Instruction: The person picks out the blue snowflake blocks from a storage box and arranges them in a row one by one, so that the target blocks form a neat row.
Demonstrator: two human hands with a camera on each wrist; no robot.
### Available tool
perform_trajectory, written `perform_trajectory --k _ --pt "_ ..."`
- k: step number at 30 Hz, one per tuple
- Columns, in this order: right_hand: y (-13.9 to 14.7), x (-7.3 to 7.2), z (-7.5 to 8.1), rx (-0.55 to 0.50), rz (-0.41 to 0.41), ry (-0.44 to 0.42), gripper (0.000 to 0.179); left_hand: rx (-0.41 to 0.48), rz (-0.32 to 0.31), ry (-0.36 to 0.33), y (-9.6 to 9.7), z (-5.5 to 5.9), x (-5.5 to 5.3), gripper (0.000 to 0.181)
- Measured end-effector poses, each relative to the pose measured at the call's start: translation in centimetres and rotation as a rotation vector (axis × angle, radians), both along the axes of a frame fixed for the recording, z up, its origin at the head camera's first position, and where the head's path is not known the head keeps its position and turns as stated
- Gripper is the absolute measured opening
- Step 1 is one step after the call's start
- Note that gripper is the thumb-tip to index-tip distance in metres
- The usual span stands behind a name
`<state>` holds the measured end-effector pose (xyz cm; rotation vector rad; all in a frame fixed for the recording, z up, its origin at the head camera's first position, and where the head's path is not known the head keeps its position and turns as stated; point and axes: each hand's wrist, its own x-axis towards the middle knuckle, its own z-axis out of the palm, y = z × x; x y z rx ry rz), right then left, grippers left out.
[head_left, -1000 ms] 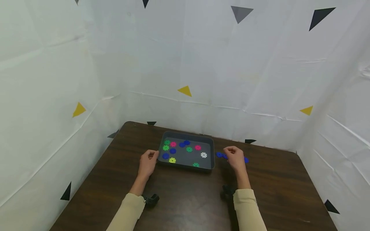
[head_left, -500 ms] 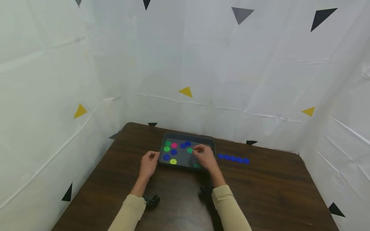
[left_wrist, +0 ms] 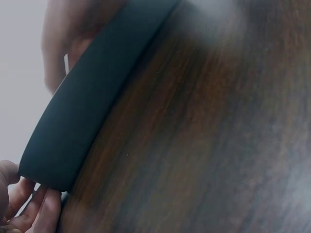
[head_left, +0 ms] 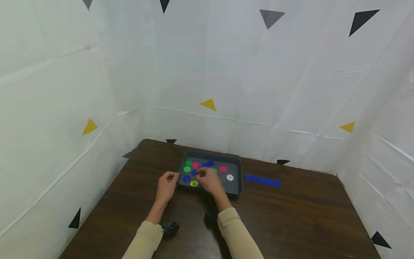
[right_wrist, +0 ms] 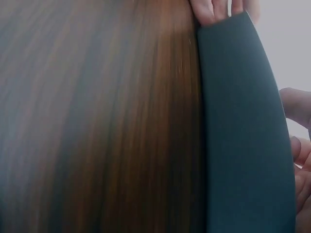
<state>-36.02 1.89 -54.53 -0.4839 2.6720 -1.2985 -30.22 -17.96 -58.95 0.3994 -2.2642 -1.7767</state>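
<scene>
A dark grey tray (head_left: 240, 176) holds several flower-shaped discs: blue, green, pink, yellow and white. My left hand (head_left: 166, 187) holds the tray's near left corner; in the left wrist view its thumb is at the rim and its fingers (left_wrist: 47, 211) are against the corner. Over the tray's left half is my right hand (head_left: 209, 181), fingers bent, the tips beside a blue disc (head_left: 194, 172) near the yellow disc (head_left: 194, 183). In the right wrist view the tray wall hides part of that hand, and a gap shows between thumb and finger, with no disc seen there.
Several blue discs (head_left: 262, 180) lie in a joined or touching row on the brown table (head_left: 291, 212), right of the tray. White sheeting (head_left: 242, 72) with coloured triangles stands behind and at both sides. Dark wrist devices (head_left: 170, 229) sit at the cuffs.
My right hand has left the blue row and moved leftward across the tray to its left half. My left hand stays at the tray corner.
</scene>
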Motion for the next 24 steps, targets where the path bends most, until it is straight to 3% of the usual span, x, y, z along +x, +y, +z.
perform_trajectory --k 8,16,24 --pt "-3.3 0.0 -0.2 0.143 -0.032 -0.014 0.03 0.017 -0.009 0.0 -0.1 -0.1 -0.2 0.034" --pt "-4.3 0.0 -0.6 0.282 -0.111 -0.024 0.034 0.017 0.008 -0.002 0.0 -0.2 -0.3 0.033" --pt "-4.4 -0.1 -0.6 0.267 -0.113 -0.036 0.032 0.024 0.003 0.001 0.0 -0.2 -0.4 0.034"
